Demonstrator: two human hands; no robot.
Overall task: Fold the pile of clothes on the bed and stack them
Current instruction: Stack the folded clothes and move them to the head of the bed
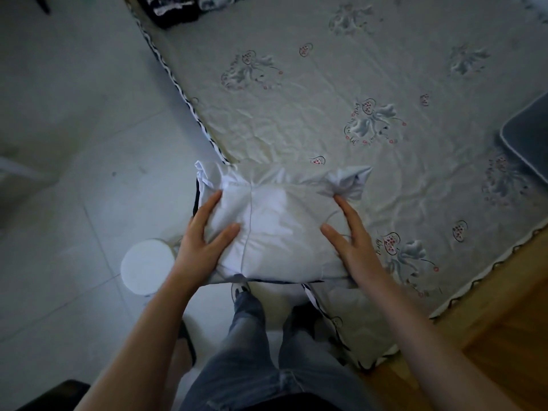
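White garment (275, 229) sits folded into a rough rectangle at the near corner of the bed (326, 93), partly hanging past the mattress edge over the floor (74, 143). Left hand (204, 238) lies flat on its left side, fingers straight, pressing the cloth, thumb spread on top; not gripping anything. Right hand (351, 235) does the same on the right side, fingers extended and laid along the fold, nothing pinched that I can see. Two loose ends stick up at the far corners, one left, one right by the right fingertips; they look like untucked sleeves or corners, can't tell which.

Rest of the pile: a dark heap of clothes (175, 10) at the far top edge of the bed, well apart from the hands. Grey flat thing (527, 137) at the right edge, could be a folded item or a cushion, unclear. White round stool (146, 266) stands on the floor just beside the left wrist.

Risks, as I judge it: the bundle overhangs the corner, so lifting one hand first could let it slide off toward the floor or the stool. The cloth looks thin and slippery, so the fold may spring open once pressure comes off. The loose ends will likely flop out during a carry to a stack unless tucked first. No clear stack visible yet, so placement is an open question.
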